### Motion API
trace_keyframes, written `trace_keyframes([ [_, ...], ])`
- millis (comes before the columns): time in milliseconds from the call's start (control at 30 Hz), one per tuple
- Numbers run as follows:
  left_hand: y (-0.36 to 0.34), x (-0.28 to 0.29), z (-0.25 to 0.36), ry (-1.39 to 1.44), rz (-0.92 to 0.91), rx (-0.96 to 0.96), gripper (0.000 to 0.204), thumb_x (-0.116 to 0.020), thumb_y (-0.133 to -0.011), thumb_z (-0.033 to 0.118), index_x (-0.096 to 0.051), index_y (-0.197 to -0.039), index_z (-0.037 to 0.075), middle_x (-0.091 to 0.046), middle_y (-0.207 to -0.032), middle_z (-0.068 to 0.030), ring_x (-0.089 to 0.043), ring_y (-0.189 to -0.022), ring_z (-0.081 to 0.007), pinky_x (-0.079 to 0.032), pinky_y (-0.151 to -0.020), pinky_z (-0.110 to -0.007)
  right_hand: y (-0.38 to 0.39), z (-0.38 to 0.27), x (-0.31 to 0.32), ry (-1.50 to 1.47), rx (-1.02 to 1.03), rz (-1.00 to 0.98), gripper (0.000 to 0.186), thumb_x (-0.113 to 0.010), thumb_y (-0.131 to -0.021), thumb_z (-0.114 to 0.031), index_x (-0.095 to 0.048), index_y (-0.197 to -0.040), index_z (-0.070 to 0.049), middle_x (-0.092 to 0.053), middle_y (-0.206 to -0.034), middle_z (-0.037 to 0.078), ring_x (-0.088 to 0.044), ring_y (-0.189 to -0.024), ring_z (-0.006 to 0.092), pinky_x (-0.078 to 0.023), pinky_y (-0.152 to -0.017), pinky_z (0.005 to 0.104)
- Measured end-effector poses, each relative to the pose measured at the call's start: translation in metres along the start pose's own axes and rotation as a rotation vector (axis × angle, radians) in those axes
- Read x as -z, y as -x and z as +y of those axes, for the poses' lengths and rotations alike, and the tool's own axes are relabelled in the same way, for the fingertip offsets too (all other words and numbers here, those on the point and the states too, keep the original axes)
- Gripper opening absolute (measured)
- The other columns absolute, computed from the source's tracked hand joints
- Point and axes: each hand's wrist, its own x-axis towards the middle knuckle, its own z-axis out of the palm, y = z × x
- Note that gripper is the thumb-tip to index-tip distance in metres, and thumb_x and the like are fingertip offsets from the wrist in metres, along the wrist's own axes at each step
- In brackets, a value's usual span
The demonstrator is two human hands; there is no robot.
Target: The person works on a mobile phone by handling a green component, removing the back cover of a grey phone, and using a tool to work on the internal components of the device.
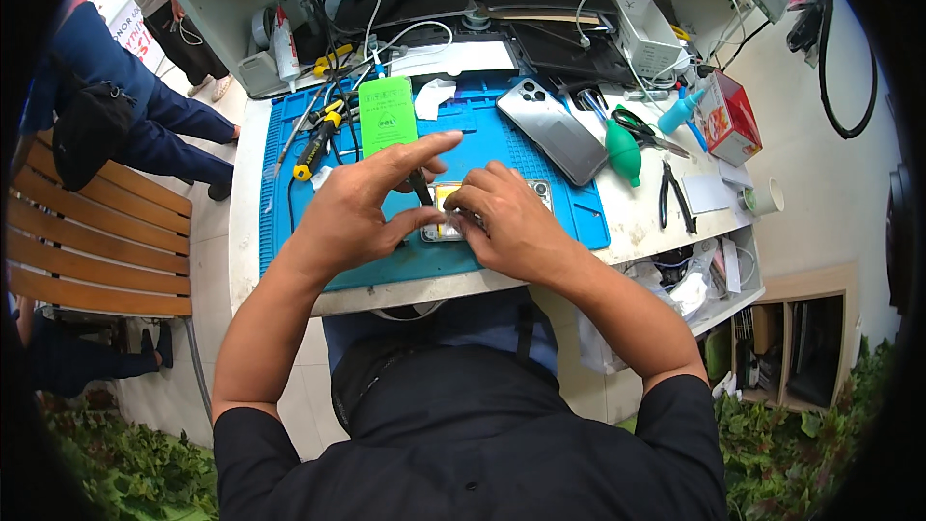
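Two hands: the left hand (349,210) and the right hand (519,230) were held low, facing each other over the opened smartphone (445,195).
Opened smartphone: it was laid flat on the blue repair mat (424,263), near the front edge of the desk (632,229), its camera end pointed right.
Left fingers: thumb and index finger were parted; whether the slim dark tool (421,187) beneath them was gripped could not be told.
Right fingers: they were bent together over the phone; whether anything was pinched there could not be told.
Phone frame: in judgement, it was best braced flat on the mat, with pressure put on the rim rather than on the exposed yellow part.
Fingertip work: slow, shallow movements were called for, since thin inner parts could easily have been creased or torn.
Line of sight: a slightly raised right hand was judged useful, as much of the interior was covered by it.
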Motion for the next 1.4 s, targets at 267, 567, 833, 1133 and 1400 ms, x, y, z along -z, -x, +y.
trace_keyframes([
  [267, 0.011, -0.008, -0.01, 0.13, 0.218, 0.063, 0.084, -0.091, -0.088, -0.006, -0.052, -0.161, 0.004, -0.08, -0.106, -0.0108, -0.082, -0.095, -0.0172, -0.068, -0.088, -0.032, -0.002, -0.001, -0.005, -0.046, 0.021, 0.017, 0.017, -0.08, -0.092, -0.01, -0.076, -0.108, -0.004, -0.069, -0.103, 0.011, -0.063, -0.1, 0.0332, -0.049, -0.091, 0.0478],
  [567, 0.008, 0.004, -0.013, 0.236, 0.412, 0.141, 0.078, -0.072, -0.104, 0.001, -0.034, -0.172, 0.005, -0.074, -0.111, -0.0094, -0.069, -0.082, -0.0133, -0.061, -0.076, -0.03, 0.001, 0.005, 0.01, -0.041, -0.009, 0.162, 0.011, -0.083, -0.093, -0.01, -0.074, -0.094, -0.003, -0.068, -0.089, 0.013, -0.064, -0.089, 0.0329, -0.052, -0.082, 0.0457],
  [833, -0.035, 0.024, -0.039, -0.448, -0.432, 0.198, 0.036, -0.075, -0.1, 0.024, -0.081, -0.136, 0.022, -0.076, -0.082, -0.0179, -0.072, -0.075, -0.0376, -0.056, -0.076, -0.047, 0.053, 0.045, 0.107, 0.166, -0.284, 0.231, 0.01, -0.084, -0.092, -0.006, -0.076, -0.094, -0.001, -0.074, -0.093, 0.014, -0.069, -0.091, 0.0305, -0.056, -0.08, 0.0412],
  [1133, -0.043, 0.032, -0.045, -0.695, -0.501, 0.322, 0.035, -0.085, -0.094, 0.041, -0.082, -0.118, 0.015, -0.082, -0.096, -0.0158, -0.079, -0.093, -0.0387, -0.061, -0.083, -0.049, 0.093, 0.064, 0.112, 0.166, -0.415, 0.182, 0.009, -0.083, -0.091, -0.007, -0.079, -0.093, 0.0, -0.075, -0.091, 0.015, -0.071, -0.096, 0.0333, -0.056, -0.086, 0.0446],
  [1400, -0.034, 0.042, -0.037, -0.537, -0.321, 0.368, 0.039, -0.088, -0.092, 0.031, -0.081, -0.128, 0.018, -0.081, -0.094, -0.0166, -0.079, -0.09, -0.0363, -0.061, -0.081, -0.047, 0.056, 0.082, 0.099, 0.19, -0.335, 0.146, 0.01, -0.083, -0.091, -0.01, -0.08, -0.093, 0.0, -0.076, -0.094, 0.014, -0.07, -0.098, 0.0334, -0.056, -0.09, 0.0447],
])
